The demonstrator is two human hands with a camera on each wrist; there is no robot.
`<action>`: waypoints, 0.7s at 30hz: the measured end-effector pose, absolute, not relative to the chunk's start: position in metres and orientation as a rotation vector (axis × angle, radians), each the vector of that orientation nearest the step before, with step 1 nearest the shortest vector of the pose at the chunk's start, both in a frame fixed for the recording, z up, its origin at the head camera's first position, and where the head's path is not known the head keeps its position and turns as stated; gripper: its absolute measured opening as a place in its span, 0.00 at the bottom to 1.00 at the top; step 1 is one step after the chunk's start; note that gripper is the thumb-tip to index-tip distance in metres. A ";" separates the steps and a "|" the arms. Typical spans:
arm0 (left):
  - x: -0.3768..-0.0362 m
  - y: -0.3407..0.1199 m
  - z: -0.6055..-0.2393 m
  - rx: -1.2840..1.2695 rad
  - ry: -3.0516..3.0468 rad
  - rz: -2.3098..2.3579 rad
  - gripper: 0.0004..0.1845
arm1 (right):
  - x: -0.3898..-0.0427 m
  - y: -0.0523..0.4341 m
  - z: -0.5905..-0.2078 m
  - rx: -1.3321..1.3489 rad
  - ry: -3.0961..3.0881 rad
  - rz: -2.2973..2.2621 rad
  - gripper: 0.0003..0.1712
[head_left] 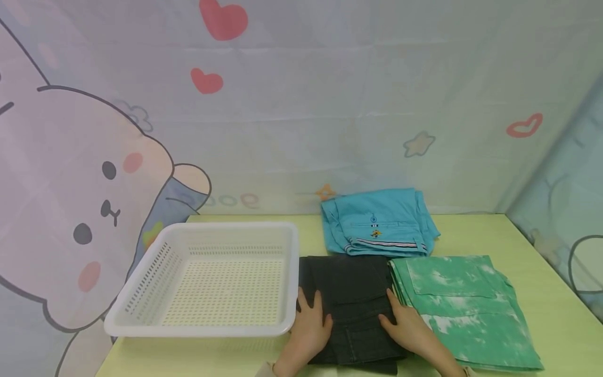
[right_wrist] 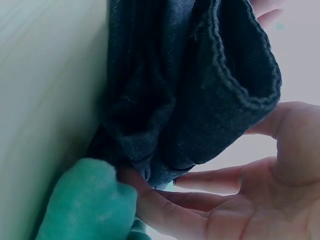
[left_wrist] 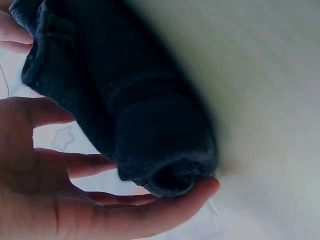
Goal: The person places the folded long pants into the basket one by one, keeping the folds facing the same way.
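Observation:
Folded black trousers [head_left: 360, 314] lie on the table with a pocket facing up. At their left edge my left hand [head_left: 311, 327] rests with spread fingers; in the left wrist view a long finger [left_wrist: 185, 202] touches the end of a dark fold. On the opposite edge, my right hand [head_left: 410, 327] touches the trousers with its fingers extended. The right wrist view shows one of its fingers [right_wrist: 160, 205] between the dark cloth [right_wrist: 200, 115] and a green and white folded garment [head_left: 476, 314]. Some fingertips are hidden by the cloth.
A white perforated plastic basket [head_left: 202, 331] stands left of the black trousers, close to my left hand. Behind the trousers lies a folded blue garment [head_left: 386, 214] with a striped waistband. The yellow-green table [head_left: 532, 267] meets a printed cloth backdrop [head_left: 330, 104].

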State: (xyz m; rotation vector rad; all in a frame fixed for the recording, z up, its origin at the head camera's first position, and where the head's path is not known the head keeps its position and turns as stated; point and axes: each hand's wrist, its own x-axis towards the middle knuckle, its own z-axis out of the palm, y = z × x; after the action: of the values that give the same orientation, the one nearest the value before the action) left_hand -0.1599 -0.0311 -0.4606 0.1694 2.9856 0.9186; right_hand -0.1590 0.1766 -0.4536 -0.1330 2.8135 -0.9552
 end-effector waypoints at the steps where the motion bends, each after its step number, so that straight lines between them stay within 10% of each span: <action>1: -0.160 -0.031 -0.460 0.165 2.980 0.918 0.30 | -0.159 0.177 -0.454 -0.128 2.811 -0.953 0.37; 21: -0.161 -0.035 -0.459 0.155 2.862 1.015 0.31 | -0.158 0.178 -0.456 -0.098 2.784 -0.966 0.38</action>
State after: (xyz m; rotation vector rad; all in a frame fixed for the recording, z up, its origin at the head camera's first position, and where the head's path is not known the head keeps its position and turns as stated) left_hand -0.1607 -0.0351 -0.4590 0.1545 2.8625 1.0146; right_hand -0.1580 0.1782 -0.4565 -0.0983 2.7844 -0.9656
